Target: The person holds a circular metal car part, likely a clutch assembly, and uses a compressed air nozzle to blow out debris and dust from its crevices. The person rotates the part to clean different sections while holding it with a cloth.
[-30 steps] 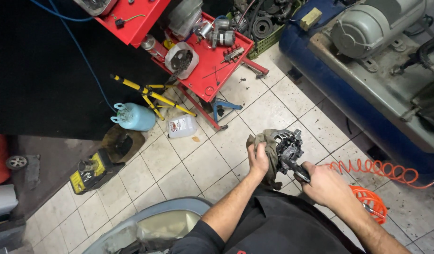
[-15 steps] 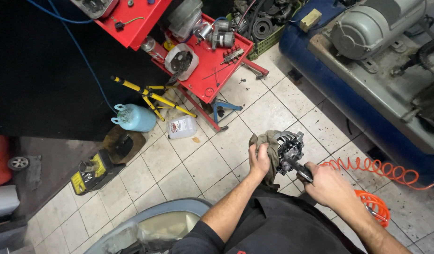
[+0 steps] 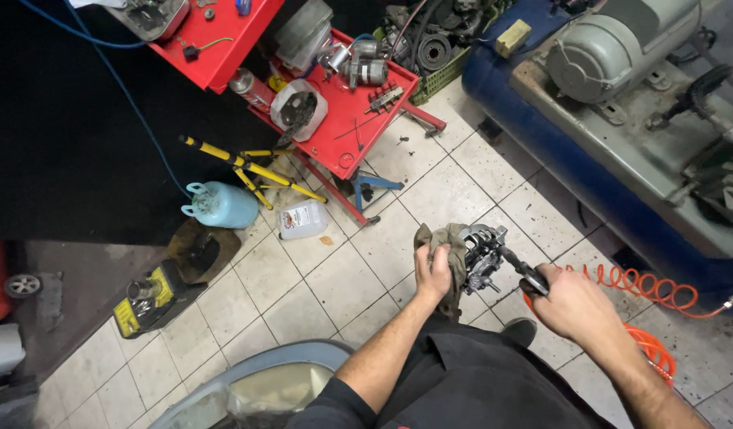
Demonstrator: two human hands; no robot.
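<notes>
The right hand (image 3: 574,300) has drawn slightly back from the metal part (image 3: 484,253).

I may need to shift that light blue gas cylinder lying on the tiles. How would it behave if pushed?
The light blue gas cylinder lies on its rounded side on smooth tiles, so it would probably roll rather than slide. Being metal, it should be stiff, and likely heavy for its size if full. Its handle end may make it veer toward the yellow-and-black stand.

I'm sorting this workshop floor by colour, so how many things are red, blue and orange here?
Red: 2, the upper tray and the lower tray
Blue: 3, the gas bottle, the compressor tank and the blue cable
Orange: 1, the coiled hose
Total: 6
</notes>
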